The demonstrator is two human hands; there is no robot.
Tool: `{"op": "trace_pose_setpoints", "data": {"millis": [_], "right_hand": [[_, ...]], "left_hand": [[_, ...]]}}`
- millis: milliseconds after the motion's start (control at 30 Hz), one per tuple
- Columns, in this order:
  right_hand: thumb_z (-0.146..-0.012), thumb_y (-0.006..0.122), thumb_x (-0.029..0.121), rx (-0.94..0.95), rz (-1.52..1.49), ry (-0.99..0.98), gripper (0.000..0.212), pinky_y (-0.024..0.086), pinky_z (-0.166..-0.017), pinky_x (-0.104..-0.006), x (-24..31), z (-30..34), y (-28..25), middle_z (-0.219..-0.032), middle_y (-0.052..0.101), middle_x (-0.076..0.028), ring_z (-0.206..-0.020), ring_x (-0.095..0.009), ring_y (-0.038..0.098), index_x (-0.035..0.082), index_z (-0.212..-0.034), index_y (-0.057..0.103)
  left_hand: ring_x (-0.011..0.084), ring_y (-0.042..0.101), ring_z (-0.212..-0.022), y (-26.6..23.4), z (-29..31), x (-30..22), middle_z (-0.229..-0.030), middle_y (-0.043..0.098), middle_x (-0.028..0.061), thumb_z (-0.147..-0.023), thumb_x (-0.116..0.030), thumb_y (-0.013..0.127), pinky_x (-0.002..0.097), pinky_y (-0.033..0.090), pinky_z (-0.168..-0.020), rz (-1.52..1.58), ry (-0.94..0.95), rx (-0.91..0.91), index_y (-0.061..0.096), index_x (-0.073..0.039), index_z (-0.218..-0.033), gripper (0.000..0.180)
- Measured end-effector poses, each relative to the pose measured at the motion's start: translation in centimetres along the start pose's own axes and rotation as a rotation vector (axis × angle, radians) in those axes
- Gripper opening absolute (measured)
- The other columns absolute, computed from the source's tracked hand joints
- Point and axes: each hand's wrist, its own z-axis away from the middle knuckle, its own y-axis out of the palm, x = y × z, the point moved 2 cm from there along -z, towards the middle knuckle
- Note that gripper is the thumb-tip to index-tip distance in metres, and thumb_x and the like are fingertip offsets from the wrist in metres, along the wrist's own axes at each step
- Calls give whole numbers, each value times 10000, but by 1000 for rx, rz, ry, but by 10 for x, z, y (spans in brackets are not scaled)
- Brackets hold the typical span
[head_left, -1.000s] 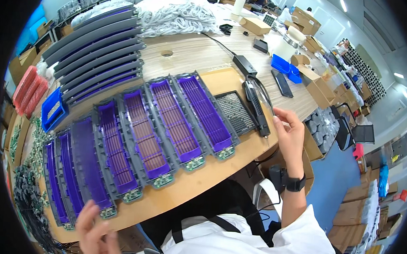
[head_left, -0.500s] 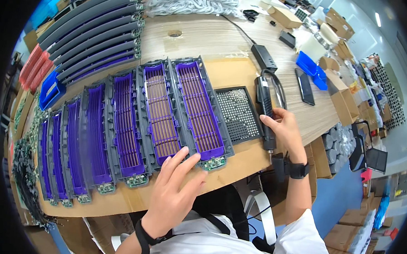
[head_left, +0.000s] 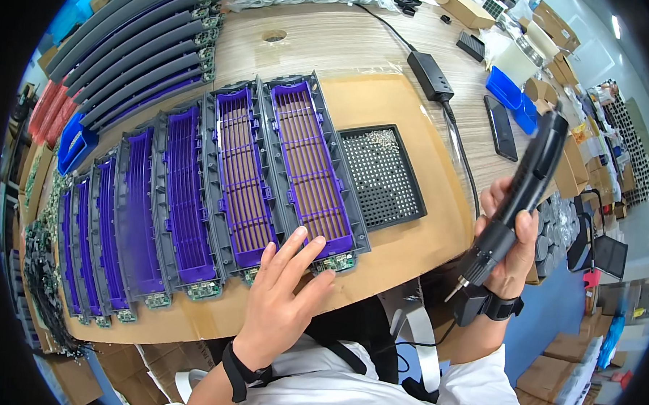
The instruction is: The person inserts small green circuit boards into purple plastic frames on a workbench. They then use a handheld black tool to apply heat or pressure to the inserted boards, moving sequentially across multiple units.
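My right hand grips a black electric screwdriver, lifted off the table with its bit pointing down and left toward me. My left hand lies flat with fingers spread on the near end of the rightmost grey and purple grille frame, close to its small green circuit board. Several similar frames lie side by side to its left. A black perforated tray holding small screws sits between the frames and the screwdriver.
A brown cardboard sheet covers the near table. Stacked grey frames lie at the back left. A black power adapter with its cable, a dark phone and blue bins sit at the right. Cardboard boxes stand beyond.
My right hand has lifted the screwdriver off the table and brought it toward me. My left hand has come up from the lower edge and now rests on the rightmost frame.
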Motion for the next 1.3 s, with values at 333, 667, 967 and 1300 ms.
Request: {"op": "trace_pose_setpoints", "data": {"millis": [333,667,967,1300], "right_hand": [[-820,626,194,-29,-254,-370,297,529,-529,-322,2,3,45,-889,512,-82,-764,-179,563,29,-1017,476],[-897,614,526,152,-128,-508,739,448,-560,-276,-1,-6,60,-750,485,-15,-574,-131,504,11,-1365,366],[-833,654,96,125,-186,-435,522,522,-622,-342,-5,-17,52,-683,532,-84,-640,-192,563,-16,-1245,354],[-766,711,-50,-12,30,-443,554,475,-612,-249,-7,-6,65,-725,584,-70,-614,-136,565,-50,-1233,413]], "left_hand": [[356,431,-1346,5,4,-8,-1368,542,109,-773,-55,746,552,313,-1074,-22,-129,-33,709,-102,-936,173],[344,434,-1343,10,5,-8,-1323,555,92,-767,-18,726,567,262,-1100,28,-172,-47,684,-88,-903,159],[354,393,-1365,5,1,-8,-1343,529,104,-767,-26,727,564,244,-1111,13,-164,-15,693,-108,-912,170],[349,394,-1363,8,3,-6,-1327,535,104,-768,-43,732,562,243,-1116,5,-165,-14,700,-113,-923,173]]}}
